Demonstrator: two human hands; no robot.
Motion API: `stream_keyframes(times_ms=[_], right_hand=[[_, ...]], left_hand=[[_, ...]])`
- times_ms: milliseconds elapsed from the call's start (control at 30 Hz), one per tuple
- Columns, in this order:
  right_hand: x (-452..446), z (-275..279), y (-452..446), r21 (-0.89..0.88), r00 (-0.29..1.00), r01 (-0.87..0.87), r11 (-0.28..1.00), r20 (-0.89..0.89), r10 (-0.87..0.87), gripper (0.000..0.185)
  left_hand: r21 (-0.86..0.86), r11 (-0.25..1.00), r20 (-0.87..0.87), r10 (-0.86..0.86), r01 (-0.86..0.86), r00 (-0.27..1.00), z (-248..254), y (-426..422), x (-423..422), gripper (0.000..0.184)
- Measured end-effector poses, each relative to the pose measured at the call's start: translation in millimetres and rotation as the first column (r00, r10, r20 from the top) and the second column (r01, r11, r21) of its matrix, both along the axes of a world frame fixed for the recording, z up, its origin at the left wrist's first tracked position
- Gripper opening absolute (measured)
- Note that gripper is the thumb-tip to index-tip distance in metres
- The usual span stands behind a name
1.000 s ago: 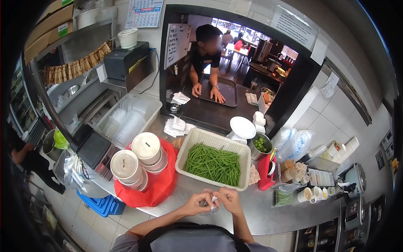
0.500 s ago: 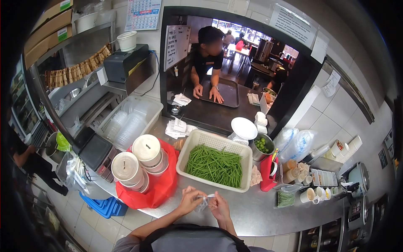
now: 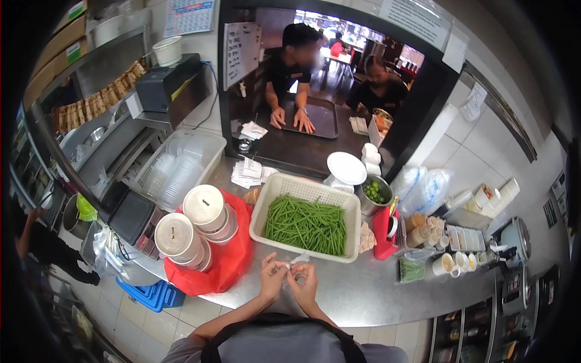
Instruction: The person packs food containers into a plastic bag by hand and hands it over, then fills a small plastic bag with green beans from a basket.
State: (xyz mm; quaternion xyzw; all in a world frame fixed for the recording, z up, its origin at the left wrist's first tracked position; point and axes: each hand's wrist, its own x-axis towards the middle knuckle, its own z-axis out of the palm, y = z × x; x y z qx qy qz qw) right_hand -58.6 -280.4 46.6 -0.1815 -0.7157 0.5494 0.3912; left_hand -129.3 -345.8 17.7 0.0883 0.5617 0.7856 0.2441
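Both bare hands are raised over the near edge of the stainless-steel counter (image 3: pixel 363 287), just below the perforated off-white basket (image 3: pixel 315 189). The left hand (image 3: pixel 273 278) has its thumb and fingertips closed on a small clear plastic bag (image 3: pixel 301 258); the right hand (image 3: pixel 304 284) pinches the same bag close beside it, the fingertips of the two hands nearly meeting. The bag sits between the hands, one crumpled end projecting above the fingers toward the basket; its contents, if any, cannot be made out. The basket holds a broad heap of long green beans (image 3: pixel 305 225). To its left, a red plastic bag (image 3: pixel 215 279) lies spread on the counter beneath stacked, lidded round tubs (image 3: pixel 175 235). Right of the basket are a metal pot (image 3: pixel 368 207) containing green limes (image 3: pixel 376 192) and a red holder (image 3: pixel 384 242); a clear bag of green contents (image 3: pixel 412 270) lies farther right, near a group of white cups (image 3: pixel 445 264). Loose paper slips (image 3: pixel 247 172) lie beyond the basket's left corner. Through the serving window, a person in a dark shirt (image 3: pixel 290 75) rests both hands on a dark tray (image 3: pixel 322 118), and a second person (image 3: pixel 378 91) is to the right of the tray.
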Motion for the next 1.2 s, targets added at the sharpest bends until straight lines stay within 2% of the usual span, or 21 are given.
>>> stream_keyframes(times_ms=[100, 167, 300, 400, 500, 567, 600, 667, 700, 767, 900, 1000, 1067, 1100, 1200], right_hand=[[-3.5, 2.9, 1.2, 0.032, 0.999, 0.004, 0.999, 0.033, -0.005, 0.023], [-3.9, 5.0, 2.8, 0.085, 0.997, -0.011, 0.996, 0.072, 0.005, 0.023], [-7.2, -13.7, 10.5, -0.066, 0.996, -0.040, 0.997, 0.082, 0.045, 0.023], [-9.1, -21.7, 14.7, -0.163, 0.998, -0.054, 0.985, 0.024, 0.059, 0.024], [-8.8, -26.5, 16.8, -0.224, 0.995, -0.104, 0.969, -0.024, 0.101, 0.025], [-7.8, -26.1, 16.9, -0.286, 0.990, -0.142, 0.948, -0.025, 0.140, 0.025], [-6.8, -22.7, 18.2, -0.188, 0.989, -0.135, 0.973, 0.028, 0.142, 0.024], [-1.3, -11.4, 21.0, 0.013, 0.983, -0.130, 0.991, 0.134, 0.127, 0.024], [1.5, -6.2, 23.0, 0.199, 0.975, -0.163, 0.966, 0.185, 0.126, 0.024], [5.5, 3.4, 28.8, 0.533, 0.953, -0.240, 0.811, 0.287, 0.093, 0.025], [7.0, 10.3, 34.2, 0.625, 0.914, -0.377, 0.684, 0.371, 0.166, 0.022], [6.9, 17.6, 36.8, 0.664, 0.882, -0.457, 0.592, 0.423, 0.205, 0.025], [9.2, 20.4, 33.1, 0.686, 0.861, -0.498, 0.530, 0.466, 0.206, 0.027], [9.5, 19.0, 30.7, 0.658, 0.843, -0.515, 0.549, 0.504, 0.187, 0.027], [13.3, 11.6, 23.1, 0.616, 0.808, -0.535, 0.578, 0.572, 0.138, 0.030]], left_hand=[[-0.055, 0.998, -0.037, 0.034, -0.036, 0.999, -9.9, 1.0, -2.3, 0.005], [-0.157, 0.986, -0.102, 0.034, -0.049, 0.994, -14.2, -1.1, -0.5, 0.006], [-0.249, 0.967, -0.169, 0.017, -0.059, 0.986, -0.9, -0.6, 2.9, 0.009], [-0.276, 0.958, -0.251, 0.001, -0.073, 0.968, -18.0, 2.4, 3.4, 0.011], [-0.032, 0.995, 0.169, -0.088, 0.095, 0.982, -22.1, 1.1, -4.3, 0.015], [-0.101, 0.978, 0.233, -0.155, 0.183, 0.960, -19.8, -3.0, -10.2, 0.017], [-0.131, 0.965, 0.265, -0.186, 0.227, 0.946, -17.0, -4.5, -14.2, 0.018], [-0.160, 0.939, 0.169, -0.277, 0.303, 0.946, -10.4, -11.6, -21.2, 0.020], [-0.179, 0.923, 0.124, -0.322, 0.340, 0.939, -8.7, -15.1, -23.8, 0.021], [-0.139, 0.905, 0.167, -0.378, 0.401, 0.911, -10.6, -18.0, -27.0, 0.022], [-0.036, 0.843, 0.237, -0.514, 0.537, 0.824, -19.4, -26.4, -32.8, 0.021], [-0.118, 0.868, 0.153, -0.465, 0.483, 0.872, -10.6, -31.7, -27.0, 0.018], [-0.079, 0.851, 0.168, -0.503, 0.520, 0.848, -35.5, -37.5, -29.8, 0.021], [-0.060, 0.841, 0.175, -0.522, 0.538, 0.835, -35.9, -39.1, -30.1, 0.023], [-0.147, 0.857, 0.160, -0.473, 0.494, 0.867, -31.7, -39.8, -23.0, 0.021]])
